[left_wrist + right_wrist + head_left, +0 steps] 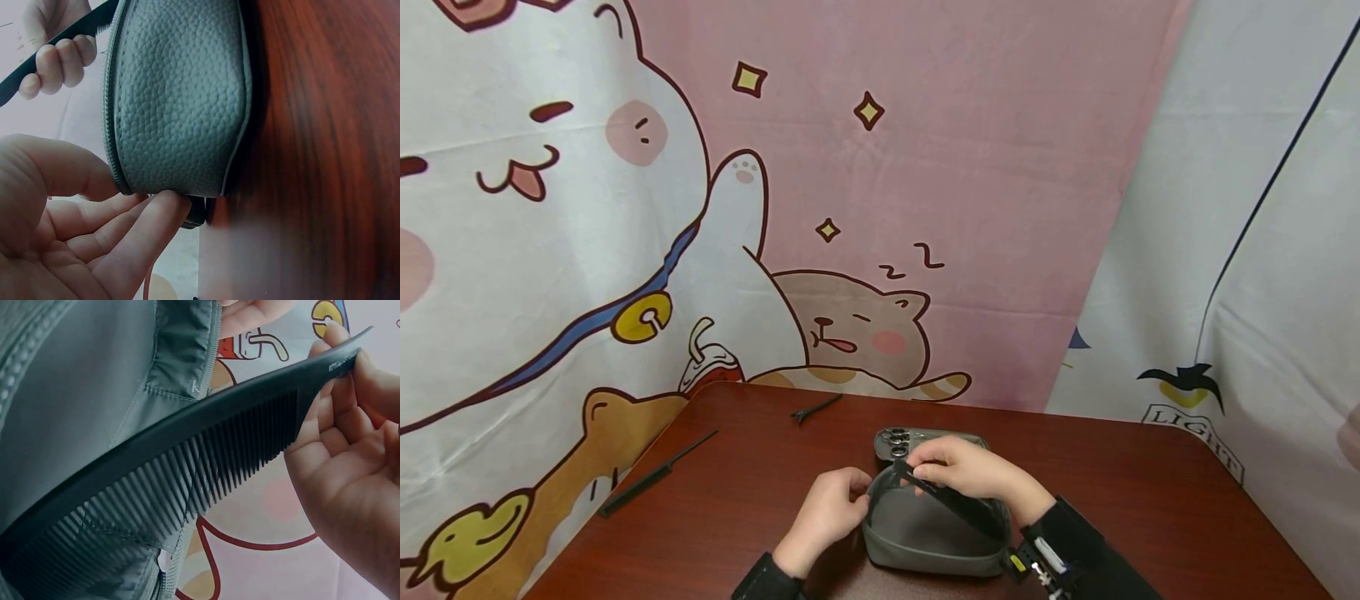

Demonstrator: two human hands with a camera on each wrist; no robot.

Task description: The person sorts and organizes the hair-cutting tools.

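My right hand (pixel 951 467) pinches a black comb (pixel 206 425) by its narrow end, thumb against fingers. The comb slants downward, its far end inside an open grey-green zippered pouch (pixel 936 558). In the right wrist view its teeth hang across the pouch's lining. At the pouch's left side, my left hand (pixel 831 508) holds the rim near a corner. The left wrist view shows the thumb at the zipper edge and fingers (pixel 156 219) under the pebbled side wall. The pouch sits on the table near its front edge.
Just behind the pouch lies a grey phone-like thing (pixel 936 435) with round lenses. A dark rat-tail comb (pixel 655 477) lies at the table's left, and a small dark hair clip (pixel 815 408) near the back edge. A patterned cloth (pixel 985 208) hangs behind the brown table (pixel 1112 500).
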